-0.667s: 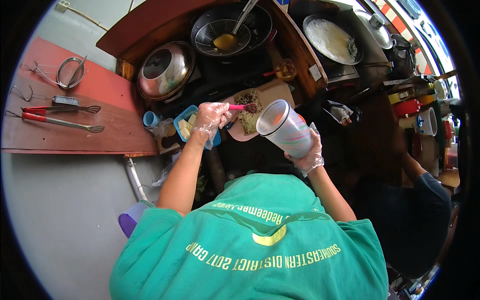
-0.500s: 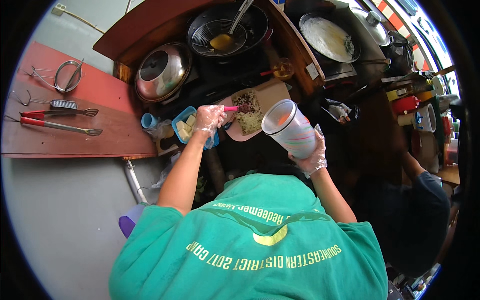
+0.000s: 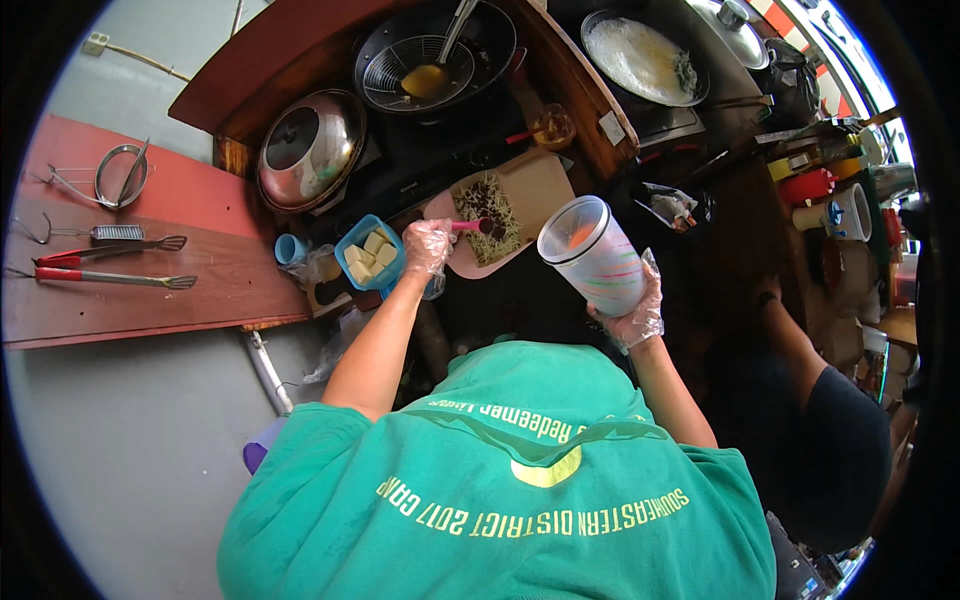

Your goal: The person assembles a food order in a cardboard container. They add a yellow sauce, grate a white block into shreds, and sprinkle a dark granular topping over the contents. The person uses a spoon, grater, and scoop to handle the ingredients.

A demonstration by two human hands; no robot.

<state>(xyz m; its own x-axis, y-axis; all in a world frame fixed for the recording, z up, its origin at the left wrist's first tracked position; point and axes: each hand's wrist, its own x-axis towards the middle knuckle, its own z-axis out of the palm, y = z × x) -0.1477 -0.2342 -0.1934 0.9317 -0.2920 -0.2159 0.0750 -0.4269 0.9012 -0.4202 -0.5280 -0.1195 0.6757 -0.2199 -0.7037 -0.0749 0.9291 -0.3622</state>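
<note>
My left hand [image 3: 428, 247], in a clear plastic glove, is closed around a pink-handled spoon [image 3: 468, 226]. The spoon's head is over a flat slab of food [image 3: 470, 238] covered with pale shreds and dark brown bits. That slab lies on a pink cutting board [image 3: 548, 185]. Also gloved, my right hand [image 3: 634, 315] grips a translucent plastic tumbler [image 3: 605, 268] with coloured streaks and a dark rim. The tumbler tilts toward the slab, and something orange shows inside it. Left of my left hand, a blue container [image 3: 349, 243] holds pale yellow blocks.
A wok [image 3: 510, 75] with a strainer and a domed pan lid [image 3: 325, 150] are at the back. Another pan [image 3: 640, 62] holds whitish liquid at back right. Tongs [image 3: 120, 277] lie on the left board. Another person's arm [image 3: 795, 340] is at right.
The whole view has shifted slightly. More dark brown bits show on the far part of the slab. Both hands keep their holds on the spoon and tumbler. The other person's arm has moved farther in.
</note>
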